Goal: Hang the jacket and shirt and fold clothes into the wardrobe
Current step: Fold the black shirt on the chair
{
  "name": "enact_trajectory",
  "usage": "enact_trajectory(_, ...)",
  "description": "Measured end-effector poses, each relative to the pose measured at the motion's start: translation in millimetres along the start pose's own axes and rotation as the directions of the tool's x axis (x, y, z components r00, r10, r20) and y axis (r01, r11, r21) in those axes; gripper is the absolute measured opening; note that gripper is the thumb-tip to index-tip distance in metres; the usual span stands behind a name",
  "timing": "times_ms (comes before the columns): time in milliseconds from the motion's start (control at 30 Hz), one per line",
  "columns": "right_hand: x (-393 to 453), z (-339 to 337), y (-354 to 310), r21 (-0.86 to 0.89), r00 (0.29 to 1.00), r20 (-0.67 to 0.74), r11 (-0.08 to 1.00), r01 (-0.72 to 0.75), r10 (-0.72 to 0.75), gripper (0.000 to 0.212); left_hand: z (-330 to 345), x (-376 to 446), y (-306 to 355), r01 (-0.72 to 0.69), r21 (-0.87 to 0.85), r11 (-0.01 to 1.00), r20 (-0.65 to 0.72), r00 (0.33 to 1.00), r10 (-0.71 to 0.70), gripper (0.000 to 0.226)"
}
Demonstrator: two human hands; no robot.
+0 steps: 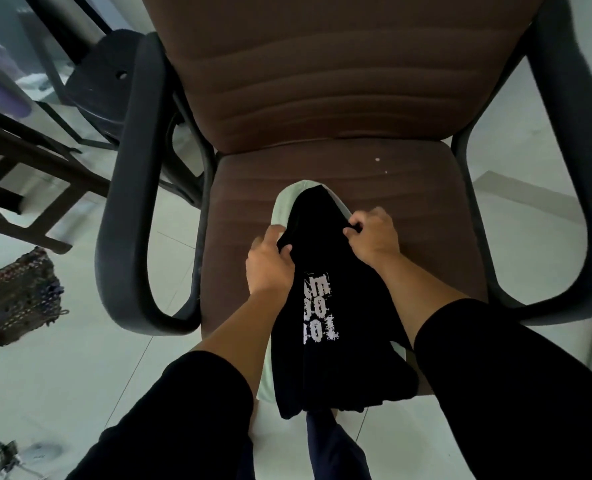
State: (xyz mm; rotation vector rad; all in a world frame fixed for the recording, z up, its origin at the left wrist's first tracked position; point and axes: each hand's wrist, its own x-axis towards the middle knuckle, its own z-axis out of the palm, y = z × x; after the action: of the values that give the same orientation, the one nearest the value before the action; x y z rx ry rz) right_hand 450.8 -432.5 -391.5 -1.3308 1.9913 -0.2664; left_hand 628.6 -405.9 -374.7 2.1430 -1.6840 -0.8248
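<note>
A black T-shirt (322, 306) with white distressed lettering is lying on the seat of a brown office chair (322, 81), bunched into a long strip that is running from the middle of the seat over its front edge and hanging down toward the floor. Under it a pale mint-green garment (282, 209) is showing along the far end and at both sides of the black fabric. The left hand (270, 265) is gripping the left edge of the T-shirt near its far end, fingers curled over the cloth with the thumb on top. The right hand (372, 237) is pinching the opposite edge, fingertips and thumb closing on a fold of the black fabric. Both forearms are reaching in from the bottom of the view in black sleeves pushed up above the wrists. The chair's dark plastic armrests are curving out at either side. On the pale tiled floor to the left a woven multicoloured mat (17, 299) is lying, and dark furniture legs are standing beyond it.
</note>
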Motion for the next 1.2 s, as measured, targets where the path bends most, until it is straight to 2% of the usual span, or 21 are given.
enact_trajectory(67,-8.4,-9.4,0.3,0.029,0.998,-0.059,0.999,0.022,-0.02,0.017,-2.8,-1.8,1.3,-0.052,0.058,0.997,0.059,0.997,0.049,0.031)
enact_trajectory(233,-22.0,-31.0,-1.9,0.099,0.993,-0.121,0.995,0.004,0.008,0.014,-6.0,-9.1,0.7,-0.083,0.198,0.977,0.144,0.988,0.054,0.015)
enact_trajectory(400,-40.5,-62.9,-6.7,0.196,0.988,-0.152,0.981,-0.005,0.036,0.014,-20.1,-20.8,-5.3,-0.237,0.327,0.915,0.308,0.942,0.134,0.035)
enact_trajectory(567,-63.6,-107.9,-20.0,0.248,0.96,-0.262,0.968,-0.034,0.1,0.01,-57.2,-29.4,0.9,-0.204,0.343,0.917,0.271,0.956,0.111,0.044)
enact_trajectory(667,-83.0,-135.2,-31.1,0.186,0.969,-0.246,0.982,0.009,0.038,0.013,-83.8,-33.4,18.6,-0.183,0.247,0.952,0.242,0.963,0.122,0.039)
enact_trajectory(833,-131.5,-171.5,-61.7,0.105,0.956,-0.27,0.983,0.151,-0.118,0.022,-125.0,-48.2,70.9,-0.249,0.116,0.962,0.222,0.95,0.219,0.033)
enact_trajectory(933,-166.1,-201.7,-87.3,0.099,0.91,-0.376,0.97,0.224,-0.172,0.026,-163.3,-58.3,104.3,-0.251,0.014,0.968,0.174,0.954,0.245,0.036)
enact_trajectory(1067,-220.5,-246.3,-119.6,0.013,0.837,-0.492,0.96,0.28,-0.237,0.032,-235.6,-74.6,152.1,-0.226,-0.251,0.941,0.13,0.956,0.264,0.042)
enact_trajectory(1133,-247.0,-265.1,-135.1,-0.013,0.803,-0.543,0.959,0.285,-0.246,0.036,-271.2,-85.6,168.9,-0.279,-0.319,0.906,0.143,0.93,0.338,0.035)
enact_trajectory(1200,-272.4,-281.8,-153.0,-0.009,0.769,-0.591,0.956,0.294,-0.242,0.038,-302.0,-97.6,182.2,-0.361,-0.379,0.852,0.148,0.885,0.441,0.017)
